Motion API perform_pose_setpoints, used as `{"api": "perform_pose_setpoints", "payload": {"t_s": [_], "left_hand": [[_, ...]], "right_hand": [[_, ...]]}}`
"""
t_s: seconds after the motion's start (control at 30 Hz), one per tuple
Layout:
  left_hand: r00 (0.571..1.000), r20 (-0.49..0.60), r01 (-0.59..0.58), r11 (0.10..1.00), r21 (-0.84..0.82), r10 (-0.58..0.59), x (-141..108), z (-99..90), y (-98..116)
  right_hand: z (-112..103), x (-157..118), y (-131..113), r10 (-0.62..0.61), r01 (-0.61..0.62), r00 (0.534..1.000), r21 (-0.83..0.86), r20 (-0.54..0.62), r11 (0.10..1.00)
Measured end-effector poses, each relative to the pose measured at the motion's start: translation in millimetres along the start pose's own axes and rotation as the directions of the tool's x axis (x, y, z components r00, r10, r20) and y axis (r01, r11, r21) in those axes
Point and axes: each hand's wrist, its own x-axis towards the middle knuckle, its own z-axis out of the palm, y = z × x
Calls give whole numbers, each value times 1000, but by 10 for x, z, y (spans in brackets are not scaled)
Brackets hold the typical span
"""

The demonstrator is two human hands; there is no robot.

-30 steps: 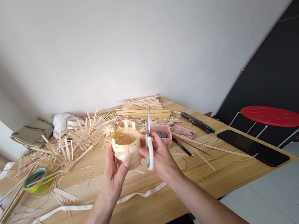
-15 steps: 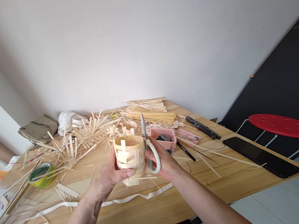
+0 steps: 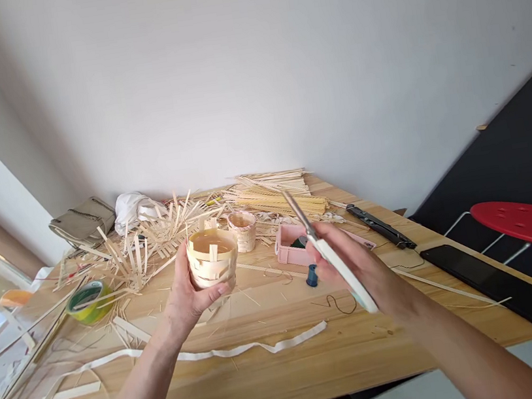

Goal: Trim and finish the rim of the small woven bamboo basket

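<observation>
I now have the two hands well apart: half a second ago both were at the round basket of pale woven wood strips (image 3: 213, 267), and the right hand (image 3: 359, 269) has since swung away to the right. The left hand (image 3: 186, 296) holds the basket alone, fingers curled round its left side and thumb across the front, mouth upward, seemingly raised above the wooden desk (image 3: 253, 386). My right hand is closed around the white-handled metal scissors (image 3: 337, 265), whose blades look together and point up and to the left, clear of the basket; motion blurs them slightly. That hand now covers part of the pink plastic box (image 3: 287, 249), near a small dark-blue spool (image 3: 312, 276). The smaller pale woven basket (image 3: 243, 232), partly hidden before, shows just beyond the held one. Strip ends still stand above the held basket's rim, so I'd judge trimming is paused rather than finished.
</observation>
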Motion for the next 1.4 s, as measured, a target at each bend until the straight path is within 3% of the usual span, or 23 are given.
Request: {"api": "perform_pose_setpoints", "payload": {"t_s": [0.1, 0.23, 0.33, 0.4, 0.53, 0.73, 0.93, 1.2, 1.4], "left_hand": [[999, 24, -38, 999, 7, 38, 6, -11, -6], [998, 40, -39, 999, 28, 38, -8, 31, 18], [997, 58, -50, 997, 67, 46, -10, 51, 29], [996, 62, -77, 991, 110, 70, -7, 51, 18], [993, 60, -113, 983, 142, 105, -11, 58, -34], [994, 44, -104, 985, 135, 99, -33, 124, -86], [991, 82, -110, 990, 84, 103, -54, 174, -75], [996, 54, -73, 992, 102, 68, -62, 213, -35], [996, 57, -69, 991, 114, 63, -64, 216, -28]], "right_hand": [[-63, -123, -169, -90, 156, 973, -321, 211, 934], [-76, -119, -219, -310, 436, 899, -598, 308, 672], [-106, -73, -209, -351, 494, 867, -696, 353, 521], [-120, -55, -217, -365, 512, 855, -716, 368, 476], [-95, -49, -262, -373, 531, 843, -717, 389, 452], [-38, -44, -275, -338, 520, 853, -689, 397, 504], [-45, -49, -270, -357, 525, 849, -708, 390, 473], [-41, -78, -283, -373, 506, 854, -744, 362, 436], [-47, -79, -259, -404, 534, 833, -738, 378, 411]]}}
